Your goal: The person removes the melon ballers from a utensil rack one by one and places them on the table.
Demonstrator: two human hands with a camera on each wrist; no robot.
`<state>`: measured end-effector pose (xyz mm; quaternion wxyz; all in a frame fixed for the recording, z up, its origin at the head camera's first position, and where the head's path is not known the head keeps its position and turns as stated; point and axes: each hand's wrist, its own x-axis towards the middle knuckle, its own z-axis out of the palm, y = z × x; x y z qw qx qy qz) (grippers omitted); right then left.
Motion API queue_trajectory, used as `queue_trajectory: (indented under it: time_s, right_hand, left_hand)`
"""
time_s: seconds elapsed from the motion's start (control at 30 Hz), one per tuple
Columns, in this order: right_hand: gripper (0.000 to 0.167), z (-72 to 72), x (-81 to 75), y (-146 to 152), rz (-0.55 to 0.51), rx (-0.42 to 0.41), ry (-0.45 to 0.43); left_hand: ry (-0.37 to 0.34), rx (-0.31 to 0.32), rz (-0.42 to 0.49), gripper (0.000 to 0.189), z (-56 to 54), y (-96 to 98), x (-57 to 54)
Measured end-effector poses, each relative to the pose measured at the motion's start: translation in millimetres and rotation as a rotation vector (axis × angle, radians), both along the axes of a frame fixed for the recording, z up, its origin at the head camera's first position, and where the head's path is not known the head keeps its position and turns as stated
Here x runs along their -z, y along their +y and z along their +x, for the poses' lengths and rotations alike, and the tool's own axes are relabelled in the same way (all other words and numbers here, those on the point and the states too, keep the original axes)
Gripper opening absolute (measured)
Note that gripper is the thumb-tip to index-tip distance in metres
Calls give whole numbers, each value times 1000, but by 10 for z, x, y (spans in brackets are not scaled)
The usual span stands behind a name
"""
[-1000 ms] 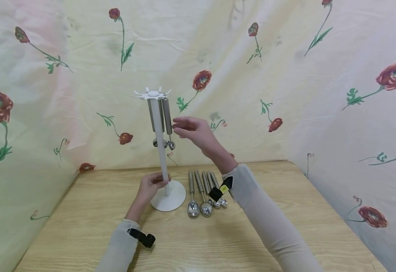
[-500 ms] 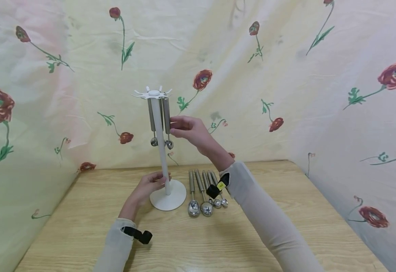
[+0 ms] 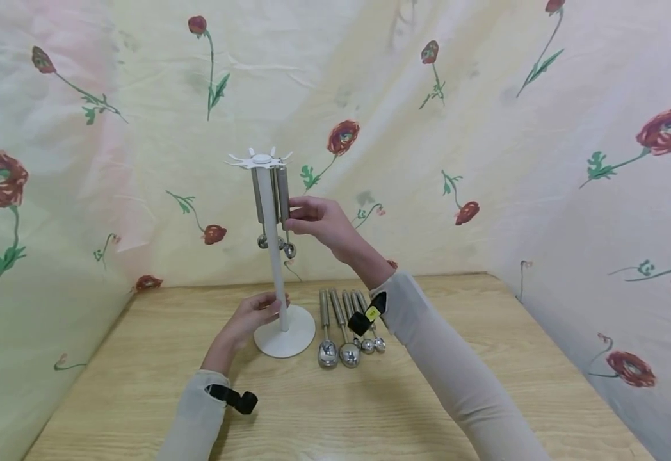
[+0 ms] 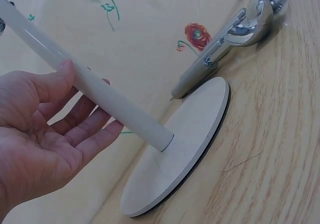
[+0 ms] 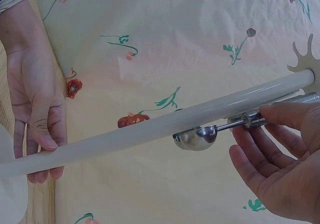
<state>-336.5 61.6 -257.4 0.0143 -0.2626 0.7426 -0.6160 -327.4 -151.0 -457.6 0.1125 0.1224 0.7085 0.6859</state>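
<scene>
A white stand [image 3: 275, 275] with a round base and a star of hooks on top stands on the table. My left hand [image 3: 250, 315] holds its pole low down, thumb on one side and fingers behind, as the left wrist view shows. Several steel scoops with grey handles hang from the hooks. My right hand [image 3: 328, 225] pinches the lower handle of the rightmost hanging scoop [image 3: 284, 192] between thumb and fingers. In the right wrist view a round scoop bowl [image 5: 197, 137] hangs beside the pole. The other hanging scoops are partly hidden behind the pole.
Several more steel scoops [image 3: 327, 353] lie side by side on the wooden table [image 3: 307, 416], just right of the white base [image 3: 285, 349]. Behind the table hangs a flowered cloth [image 3: 404, 160].
My right hand has moved slightly left, from beside the hanging scoop onto its handle. The scoop swung a little left, then back. My left hand stays on the pole.
</scene>
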Motion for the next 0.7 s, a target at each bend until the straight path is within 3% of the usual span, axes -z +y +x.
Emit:
queue_trajectory:
  time_s: [0.7]
  right_hand:
    - [37, 124, -46, 60, -30, -6, -21]
  left_hand:
    - [-4, 10, -10, 44, 6, -14, -26]
